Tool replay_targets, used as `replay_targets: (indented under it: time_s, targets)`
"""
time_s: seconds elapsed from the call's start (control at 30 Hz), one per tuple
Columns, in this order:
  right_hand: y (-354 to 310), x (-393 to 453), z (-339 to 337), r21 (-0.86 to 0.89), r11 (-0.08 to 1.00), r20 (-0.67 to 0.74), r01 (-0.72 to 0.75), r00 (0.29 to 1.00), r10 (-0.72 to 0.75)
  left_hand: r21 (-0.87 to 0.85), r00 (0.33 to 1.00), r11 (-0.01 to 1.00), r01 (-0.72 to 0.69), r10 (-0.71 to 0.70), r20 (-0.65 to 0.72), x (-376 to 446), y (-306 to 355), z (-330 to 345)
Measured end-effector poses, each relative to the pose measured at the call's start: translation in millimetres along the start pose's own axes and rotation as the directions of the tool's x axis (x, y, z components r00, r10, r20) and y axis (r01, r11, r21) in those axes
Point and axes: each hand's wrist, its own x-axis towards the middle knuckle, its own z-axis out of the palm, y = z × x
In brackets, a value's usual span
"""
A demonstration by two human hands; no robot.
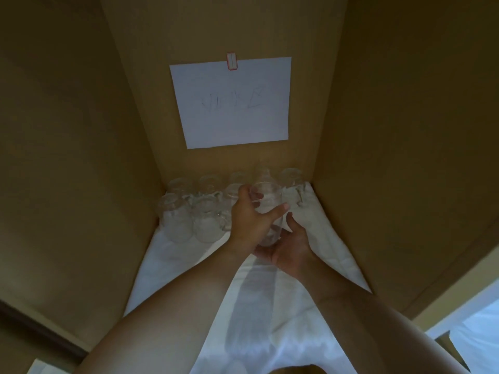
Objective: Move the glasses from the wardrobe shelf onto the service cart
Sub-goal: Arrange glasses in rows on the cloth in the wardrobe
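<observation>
Two hands meet on one clear glass [266, 209], lifted just in front of the rows at the back of the wardrobe shelf [172, 255]. The left hand [249, 211] wraps its side, thumb across the front; the right hand [290, 245] cups it from below, fingers loosely curled under the base. The service cart is not in view.

The remaining glasses [189, 211] stand close together on a white cloth [243, 292], some touching, and the left knuckles sit right beside the nearest one. Drawing the wrist back carelessly could clip it and topple several. The cloth is wrinkled and soft, so a knocked glass would probably roll. Smooth glass may also slip if either hand lets go early.
</observation>
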Motion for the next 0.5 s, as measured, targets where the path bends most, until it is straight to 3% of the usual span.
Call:
replay_targets:
  time_s: [0.1, 0.23, 0.33, 0.43, 0.5]
  targets:
    - [-4, -2, 7, 0.037, 0.998, 0.001, 0.057, 0.998, -0.057, 0.052, 0.998, 0.999, -0.013, 0.009, 0.059, -4, 5, -1]
    - [-17, -3, -4, -0.107, 0.98, -0.211, 0.168, 0.959, -0.188, 0.153, 0.993, 0.986, -0.058, 0.041, 0.111, -4, 2, -18]
    - [-32, -5, -10, -0.296, 0.941, -0.35, 0.166, 0.897, -0.268, 0.31, 0.993, 0.95, -0.037, 0.0, 0.121, -6, -12, -36]
    - [-46, -5, -9, -0.548, 0.821, -0.429, 0.157, 0.79, -0.438, 0.444, 0.992, 0.896, 0.007, -0.062, 0.11, -5, -26, -47]
    - [-51, -5, -9, -0.71, 0.675, -0.375, 0.201, 0.704, -0.604, 0.528, 0.99, 0.849, -0.012, -0.065, 0.127, -5, -34, -50]
